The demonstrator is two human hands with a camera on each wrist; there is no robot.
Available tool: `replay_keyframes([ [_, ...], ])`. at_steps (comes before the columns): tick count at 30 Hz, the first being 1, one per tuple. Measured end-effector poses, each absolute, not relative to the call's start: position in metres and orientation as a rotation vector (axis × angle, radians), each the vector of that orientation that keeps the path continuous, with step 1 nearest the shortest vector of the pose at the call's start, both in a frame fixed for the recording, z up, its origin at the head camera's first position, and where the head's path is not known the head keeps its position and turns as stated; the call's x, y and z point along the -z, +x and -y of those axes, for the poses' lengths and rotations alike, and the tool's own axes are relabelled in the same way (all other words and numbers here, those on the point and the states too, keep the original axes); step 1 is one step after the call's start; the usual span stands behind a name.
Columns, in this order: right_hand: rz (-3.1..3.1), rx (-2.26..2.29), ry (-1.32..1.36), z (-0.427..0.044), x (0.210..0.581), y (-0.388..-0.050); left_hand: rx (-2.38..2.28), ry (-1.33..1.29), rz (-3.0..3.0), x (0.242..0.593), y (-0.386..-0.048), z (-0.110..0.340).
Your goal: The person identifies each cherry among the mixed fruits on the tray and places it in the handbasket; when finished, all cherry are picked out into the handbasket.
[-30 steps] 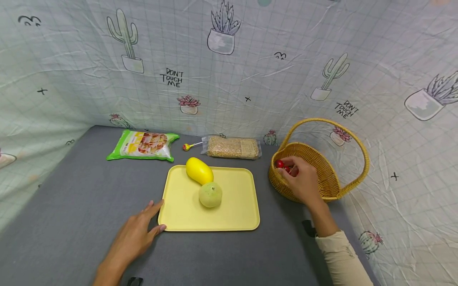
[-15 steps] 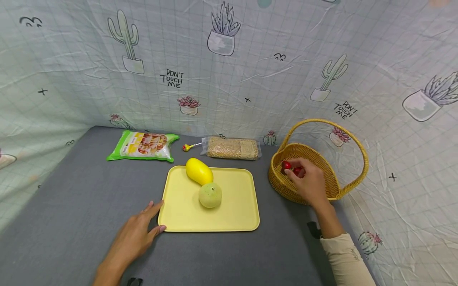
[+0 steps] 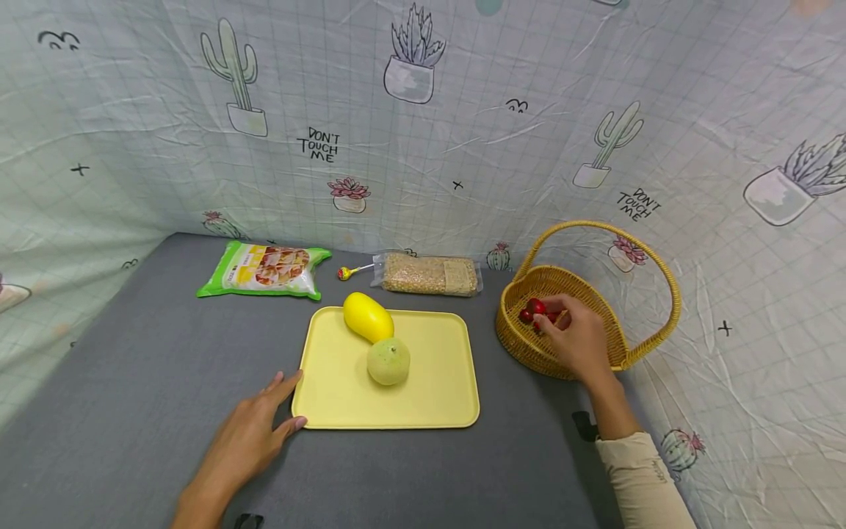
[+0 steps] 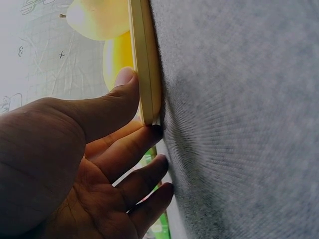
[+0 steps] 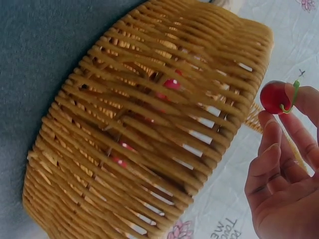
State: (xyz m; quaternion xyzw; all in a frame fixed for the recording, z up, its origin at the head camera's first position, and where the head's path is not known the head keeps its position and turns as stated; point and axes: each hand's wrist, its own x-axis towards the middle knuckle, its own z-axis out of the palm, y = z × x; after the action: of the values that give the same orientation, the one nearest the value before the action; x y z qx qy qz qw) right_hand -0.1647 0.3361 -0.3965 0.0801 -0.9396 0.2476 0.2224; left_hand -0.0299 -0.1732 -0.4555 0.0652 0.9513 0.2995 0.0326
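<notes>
My left hand point(image 3: 247, 433) rests at the left side of a yellow tray point(image 3: 436, 397). Its thumb and index finger touch the tray's rim, and the fingers are loosely extended in the left wrist view. On the tray lie a yellow mango-shaped fruit point(image 3: 368, 317) and a round pale green fruit point(image 3: 388, 361). My right hand point(image 3: 581, 339) is over the wicker basket point(image 3: 529, 351), pinching a red cherry point(image 5: 275, 97) with a green stem between thumb and fingertips. More cherries point(image 3: 526, 316) lie in the basket below, partly hidden by the hand.
Along the back of the grey table point(image 3: 165, 353) lie a green-and-white food bag point(image 3: 267, 269), a lollipop point(image 3: 345, 272) and a clear pack of grain point(image 3: 426, 273). The basket's tall handle point(image 3: 675, 294) arches up behind the right hand. A printed cloth point(image 3: 423, 147) encloses the table.
My right hand has shifted a little right and toward me inside the basket, still holding the cherry. More cherries show beneath it. The left hand and tray have stayed put.
</notes>
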Motion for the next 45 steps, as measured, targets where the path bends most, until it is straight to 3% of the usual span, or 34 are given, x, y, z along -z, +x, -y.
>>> replay_keyframes([
  [45,3.023,-0.593,0.259,-0.394,0.403,-0.188,-0.927,0.19,-2.906,0.456,-0.032,0.174],
])
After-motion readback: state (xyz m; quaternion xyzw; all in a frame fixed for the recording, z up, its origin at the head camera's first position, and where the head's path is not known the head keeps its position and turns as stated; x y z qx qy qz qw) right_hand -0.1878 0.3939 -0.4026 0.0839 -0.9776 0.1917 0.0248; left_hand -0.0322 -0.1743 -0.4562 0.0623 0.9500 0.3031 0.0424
